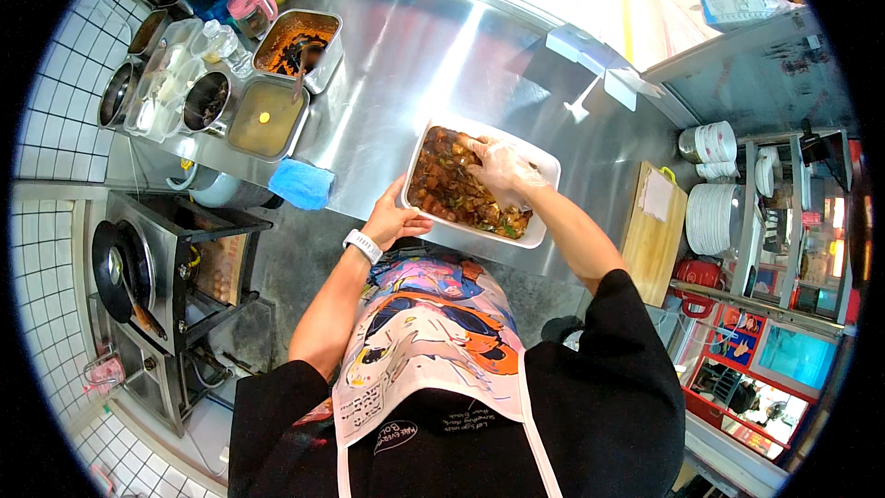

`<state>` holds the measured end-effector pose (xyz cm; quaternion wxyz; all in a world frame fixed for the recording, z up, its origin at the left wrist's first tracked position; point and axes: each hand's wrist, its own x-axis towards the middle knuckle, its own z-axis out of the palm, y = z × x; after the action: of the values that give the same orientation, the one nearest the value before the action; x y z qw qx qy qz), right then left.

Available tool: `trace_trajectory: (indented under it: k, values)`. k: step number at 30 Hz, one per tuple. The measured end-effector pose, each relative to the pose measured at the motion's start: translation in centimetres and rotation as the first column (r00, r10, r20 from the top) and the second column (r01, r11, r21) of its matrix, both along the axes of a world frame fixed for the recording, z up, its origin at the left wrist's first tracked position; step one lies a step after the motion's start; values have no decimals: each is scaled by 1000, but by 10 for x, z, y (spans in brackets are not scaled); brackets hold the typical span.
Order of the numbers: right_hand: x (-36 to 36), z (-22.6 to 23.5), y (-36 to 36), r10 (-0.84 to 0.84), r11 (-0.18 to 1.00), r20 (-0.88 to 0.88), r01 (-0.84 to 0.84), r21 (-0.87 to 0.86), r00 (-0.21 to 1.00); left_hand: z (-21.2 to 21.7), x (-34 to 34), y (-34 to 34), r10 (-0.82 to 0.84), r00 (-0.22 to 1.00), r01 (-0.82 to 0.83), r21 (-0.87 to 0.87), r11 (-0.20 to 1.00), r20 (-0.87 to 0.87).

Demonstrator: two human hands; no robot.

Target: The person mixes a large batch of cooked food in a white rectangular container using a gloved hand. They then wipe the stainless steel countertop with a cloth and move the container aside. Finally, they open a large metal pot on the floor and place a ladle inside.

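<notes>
A white rectangular tub [551,166] of dark brown, saucy chopped food [454,186] with green bits sits at the near edge of the steel counter. My left hand [395,219], bare with a pale watch on its wrist, grips the tub's near left side. My right hand [498,166] wears a clear plastic glove and reaches into the tub from the right. Its fingers are bent down into the far part of the food, with the tips partly hidden there.
Left on the counter [406,55] stand a pan of red-orange sauce [300,41], a pan of murky liquid [267,120] and a blue cloth [301,184]. A wok [123,267] sits lower left. At right are a cutting board [650,240] and stacked white plates [712,219].
</notes>
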<state>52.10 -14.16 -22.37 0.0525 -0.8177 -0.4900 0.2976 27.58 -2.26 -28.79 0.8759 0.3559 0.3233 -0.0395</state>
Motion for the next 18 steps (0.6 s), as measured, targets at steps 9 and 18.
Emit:
trace_trajectory:
  k: [9, 18]
  values:
    - [-61, -9, 74, 38, 960, 9, -34, -280, 999, 1, -1, 4, 4, 1000, -3, -40, 999, 25]
    - [-73, -24, 39, 443, 862, 144, -377, -338, 885, 5, 0, 3, 12, 1000, -12, -8, 1000, 15]
